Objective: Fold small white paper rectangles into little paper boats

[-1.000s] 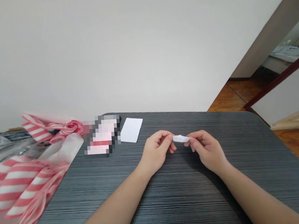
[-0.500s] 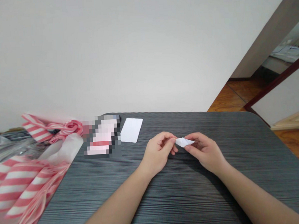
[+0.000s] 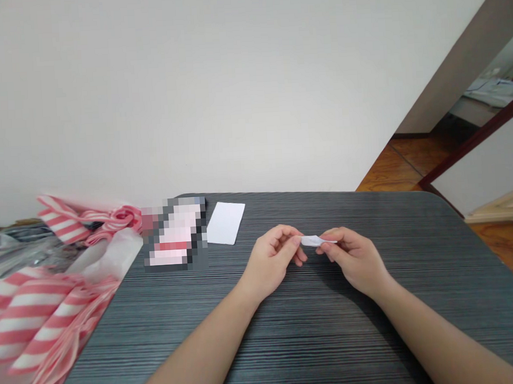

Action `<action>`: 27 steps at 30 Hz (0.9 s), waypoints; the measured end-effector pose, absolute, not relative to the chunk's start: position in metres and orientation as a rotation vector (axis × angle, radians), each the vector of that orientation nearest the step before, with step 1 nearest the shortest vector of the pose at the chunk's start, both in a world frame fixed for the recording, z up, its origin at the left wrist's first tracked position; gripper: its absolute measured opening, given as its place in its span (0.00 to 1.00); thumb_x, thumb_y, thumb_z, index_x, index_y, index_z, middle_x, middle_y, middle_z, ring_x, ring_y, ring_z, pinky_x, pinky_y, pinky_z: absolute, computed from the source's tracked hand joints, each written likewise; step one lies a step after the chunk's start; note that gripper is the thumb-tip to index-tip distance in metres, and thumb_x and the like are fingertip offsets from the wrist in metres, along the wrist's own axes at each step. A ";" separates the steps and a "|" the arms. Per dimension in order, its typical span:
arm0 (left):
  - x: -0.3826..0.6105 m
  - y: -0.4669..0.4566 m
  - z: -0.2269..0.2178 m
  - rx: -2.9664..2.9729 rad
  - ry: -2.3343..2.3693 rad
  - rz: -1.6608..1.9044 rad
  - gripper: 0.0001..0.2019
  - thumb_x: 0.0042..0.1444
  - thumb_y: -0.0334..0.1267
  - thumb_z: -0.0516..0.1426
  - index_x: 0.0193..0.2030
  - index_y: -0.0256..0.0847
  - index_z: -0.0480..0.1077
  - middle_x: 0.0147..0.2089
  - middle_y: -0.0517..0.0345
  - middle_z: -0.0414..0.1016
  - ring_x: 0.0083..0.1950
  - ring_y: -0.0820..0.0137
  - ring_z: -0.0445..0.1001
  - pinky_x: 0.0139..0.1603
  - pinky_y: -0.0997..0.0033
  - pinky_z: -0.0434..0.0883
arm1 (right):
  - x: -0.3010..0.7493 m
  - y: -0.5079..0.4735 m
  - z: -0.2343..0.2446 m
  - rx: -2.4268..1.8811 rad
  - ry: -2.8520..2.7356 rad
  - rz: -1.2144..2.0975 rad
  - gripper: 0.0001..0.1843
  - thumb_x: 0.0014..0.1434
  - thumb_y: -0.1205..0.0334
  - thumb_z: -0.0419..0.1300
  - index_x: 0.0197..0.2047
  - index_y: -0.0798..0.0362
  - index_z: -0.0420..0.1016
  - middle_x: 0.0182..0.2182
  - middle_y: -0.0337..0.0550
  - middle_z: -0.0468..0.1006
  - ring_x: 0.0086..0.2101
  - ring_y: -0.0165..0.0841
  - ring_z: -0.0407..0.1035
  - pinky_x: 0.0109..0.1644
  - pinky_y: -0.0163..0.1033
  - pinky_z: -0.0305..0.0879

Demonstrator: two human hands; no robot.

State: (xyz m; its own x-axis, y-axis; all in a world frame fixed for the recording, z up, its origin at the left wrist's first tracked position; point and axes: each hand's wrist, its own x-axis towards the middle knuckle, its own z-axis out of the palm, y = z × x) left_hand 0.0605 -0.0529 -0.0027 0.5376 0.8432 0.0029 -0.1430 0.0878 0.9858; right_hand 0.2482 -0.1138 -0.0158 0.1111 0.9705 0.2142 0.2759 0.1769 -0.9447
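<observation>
A small piece of folded white paper (image 3: pixel 310 241) is held between my two hands, above the dark table. My left hand (image 3: pixel 276 260) pinches its left end between thumb and fingers. At the other end, my right hand (image 3: pixel 354 258) has thumb and forefinger pressed together on the paper, with a thin tip sticking out past the thumb. The folds look flattened, and part of the paper is covered by my fingertips.
A stack or sheet of white paper (image 3: pixel 226 223) lies at the back left of the striped dark table (image 3: pixel 266 353). Beside it is a blurred-out phone-like object (image 3: pixel 176 231). Red-and-white striped cloth (image 3: pixel 33 310) fills the left side. A pale wall (image 3: pixel 233 89) rises behind.
My right thumb and finger have closed on the right end of the folded paper, pressing it flatter. My left hand has barely moved.
</observation>
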 end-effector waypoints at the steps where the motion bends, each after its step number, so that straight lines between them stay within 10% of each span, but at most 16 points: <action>1: 0.061 -0.053 -0.003 1.273 0.696 0.818 0.10 0.60 0.40 0.59 0.42 0.34 0.70 0.27 0.57 0.76 0.26 0.73 0.73 0.30 0.73 0.72 | 0.248 -0.114 -0.016 -1.307 -1.386 0.817 0.02 0.62 0.63 0.63 0.36 0.50 0.76 0.32 0.40 0.80 0.31 0.32 0.71 0.35 0.37 0.65; 27: 0.062 -0.057 0.003 1.365 0.794 0.664 0.08 0.56 0.39 0.61 0.34 0.36 0.72 0.23 0.61 0.72 0.25 0.75 0.70 0.27 0.77 0.68 | 0.243 -0.115 -0.004 -1.386 -1.560 0.845 0.08 0.63 0.61 0.60 0.32 0.51 0.76 0.30 0.42 0.79 0.33 0.35 0.73 0.40 0.39 0.67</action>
State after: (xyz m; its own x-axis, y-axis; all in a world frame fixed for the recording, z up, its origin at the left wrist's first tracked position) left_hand 0.0621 -0.0572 0.0033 0.5829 0.8055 -0.1066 0.0380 0.1040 0.9939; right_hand 0.2429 -0.1148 -0.0044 -0.0116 0.9867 0.1622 0.4028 0.1531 -0.9024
